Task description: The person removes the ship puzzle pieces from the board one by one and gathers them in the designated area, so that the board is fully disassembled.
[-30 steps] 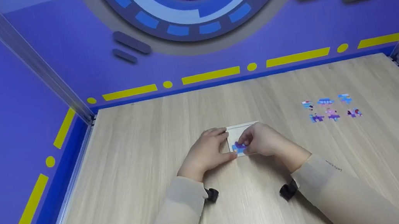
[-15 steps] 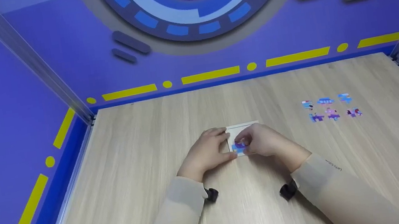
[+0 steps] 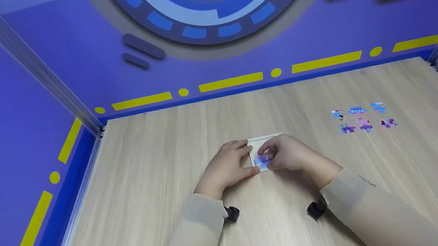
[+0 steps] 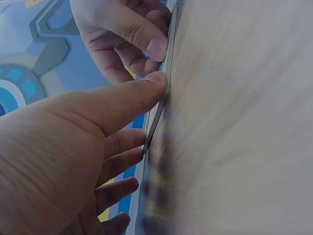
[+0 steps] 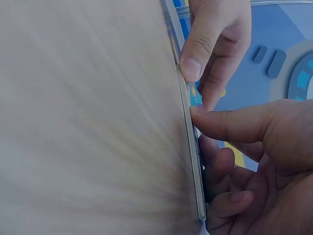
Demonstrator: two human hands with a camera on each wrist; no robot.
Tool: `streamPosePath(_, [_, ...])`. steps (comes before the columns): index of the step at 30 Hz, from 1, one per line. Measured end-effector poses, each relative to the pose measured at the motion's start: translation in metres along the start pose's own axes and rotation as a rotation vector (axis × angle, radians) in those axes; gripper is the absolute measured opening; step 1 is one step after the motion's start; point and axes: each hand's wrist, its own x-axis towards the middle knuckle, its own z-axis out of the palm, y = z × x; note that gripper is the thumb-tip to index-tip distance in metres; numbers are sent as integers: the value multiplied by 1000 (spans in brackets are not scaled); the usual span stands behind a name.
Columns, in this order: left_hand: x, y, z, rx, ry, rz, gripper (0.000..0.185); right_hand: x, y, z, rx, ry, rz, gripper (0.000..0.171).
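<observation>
In the head view, a small pale puzzle tray (image 3: pixel 257 146) lies on the table between the hands. My left hand (image 3: pixel 228 165) holds its left side, thumb at the near corner and fingertips by the far one; the left wrist view shows this thumb (image 4: pixel 155 81) against the tray's edge. At the near left part of the tray, my right hand (image 3: pixel 289 152) pinches a blue and purple jigsaw piece (image 3: pixel 261 160), partly covered by the fingers. From the right wrist, the right thumb (image 5: pixel 205 117) touches near the tray's edge (image 5: pixel 194 164). Whether other pieces lie underneath cannot be seen.
Several loose jigsaw pieces (image 3: pixel 364 125) lie in two rows on the right of the wooden table (image 3: pixel 155 157). Blue-purple panels (image 3: pixel 211 68) with yellow marks enclose the back and sides. A black strap (image 3: pixel 317 208) shows at the right wrist.
The right fingertips shift very slightly over the jigsaw piece, which looks a little turned or tilted. My left hand and the tray stay in place.
</observation>
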Motion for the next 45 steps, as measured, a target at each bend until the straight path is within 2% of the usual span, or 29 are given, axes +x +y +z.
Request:
streamPosePath(3, [0, 0, 0, -3, 2, 0, 74, 0, 0, 0, 4, 1, 18, 39])
streamPosePath(9, [-1, 1, 0, 11, 5, -2, 74, 0, 0, 1, 22, 12, 47, 24])
streamPosePath(16, [0, 1, 1, 17, 7, -3, 73, 0, 2, 0, 54, 14, 69, 21])
streamPosePath(21, [0, 3, -1, 19, -11, -19, 75, 0, 3, 0, 69, 12, 49, 16])
streamPosePath(33, [-1, 3, -1, 17, -13, -25, 76, -2, -3, 2, -51, 79, 29, 12])
streamPosePath(45, [0, 1, 0, 23, -12, -22, 76, 0, 2, 1, 20, 86, 17, 9])
